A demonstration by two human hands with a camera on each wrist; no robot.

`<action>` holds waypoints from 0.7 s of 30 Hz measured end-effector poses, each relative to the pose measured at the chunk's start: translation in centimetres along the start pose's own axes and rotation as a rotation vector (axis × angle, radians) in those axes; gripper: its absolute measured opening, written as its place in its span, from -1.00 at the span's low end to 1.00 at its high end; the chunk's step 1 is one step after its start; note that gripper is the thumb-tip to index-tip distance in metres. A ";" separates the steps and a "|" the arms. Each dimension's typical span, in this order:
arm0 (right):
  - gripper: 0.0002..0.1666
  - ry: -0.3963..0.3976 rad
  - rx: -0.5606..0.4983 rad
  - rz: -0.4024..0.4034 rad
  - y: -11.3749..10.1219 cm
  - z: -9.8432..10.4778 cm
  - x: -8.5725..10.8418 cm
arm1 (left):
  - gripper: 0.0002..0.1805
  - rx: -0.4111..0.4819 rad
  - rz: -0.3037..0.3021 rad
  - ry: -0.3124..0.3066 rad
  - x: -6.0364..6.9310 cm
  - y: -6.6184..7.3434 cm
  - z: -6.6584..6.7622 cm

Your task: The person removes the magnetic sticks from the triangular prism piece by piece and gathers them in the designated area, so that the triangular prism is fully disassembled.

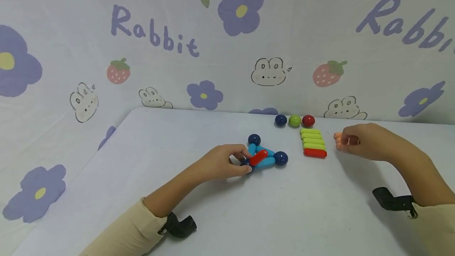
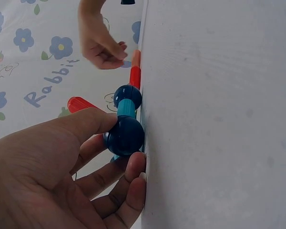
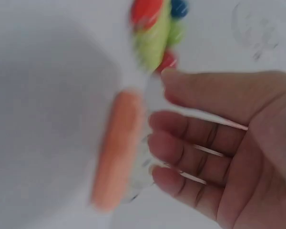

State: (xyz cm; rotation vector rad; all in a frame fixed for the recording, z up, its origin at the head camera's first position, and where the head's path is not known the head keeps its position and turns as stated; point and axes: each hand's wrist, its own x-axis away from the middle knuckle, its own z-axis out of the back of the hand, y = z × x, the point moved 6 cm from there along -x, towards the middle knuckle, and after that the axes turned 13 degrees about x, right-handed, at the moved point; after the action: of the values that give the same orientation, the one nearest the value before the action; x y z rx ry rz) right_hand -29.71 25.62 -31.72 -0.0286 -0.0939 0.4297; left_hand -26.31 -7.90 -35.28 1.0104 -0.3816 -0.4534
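Observation:
A triangle of light-blue rods [image 1: 266,162] with a dark blue ball [image 1: 281,158] at each corner lies on the table. My left hand [image 1: 227,162] grips its near-left ball [image 2: 125,136] between thumb and fingers. From that ball a red rod [image 1: 258,157] slants upward. At the right, my right hand [image 1: 373,141] is over the orange rods [image 1: 338,140], which it partly hides. In the right wrist view the fingers [image 3: 167,148] are apart from the thumb, with nothing between them, beside an orange rod [image 3: 118,150].
Several yellow-green rods [image 1: 313,137] lie side by side with a red rod [image 1: 315,153] at their near end, between the triangle and the orange rods. Behind them stand a dark blue ball [image 1: 281,120], a green ball [image 1: 294,120] and a red ball [image 1: 308,121], near the table's back edge.

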 end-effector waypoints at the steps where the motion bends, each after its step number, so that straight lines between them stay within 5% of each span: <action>1: -0.89 0.020 -0.004 0.019 -1.0 0.5 0.0 | -0.81 0.000 0.000 -0.001 0.0 0.0 0.0; 7: -0.80 0.105 -0.035 0.154 -8.1 2.7 -0.1 | -0.80 0.002 0.001 -0.005 -0.1 0.0 0.1; 14: -0.44 0.129 -0.005 0.252 -15.3 2.4 -1.3 | -0.80 0.019 -0.018 -0.011 0.1 0.4 0.1; 21: -0.68 0.092 0.026 0.357 -19.9 0.8 -2.3 | -0.81 0.026 -0.046 -0.025 0.2 0.3 0.1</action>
State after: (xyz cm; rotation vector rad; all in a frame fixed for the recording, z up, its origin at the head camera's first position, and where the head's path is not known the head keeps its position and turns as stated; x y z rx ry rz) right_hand -23.57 6.58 -30.16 -0.0396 0.0089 0.7851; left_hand -26.19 -7.94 -34.93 1.0407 -0.3886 -0.5039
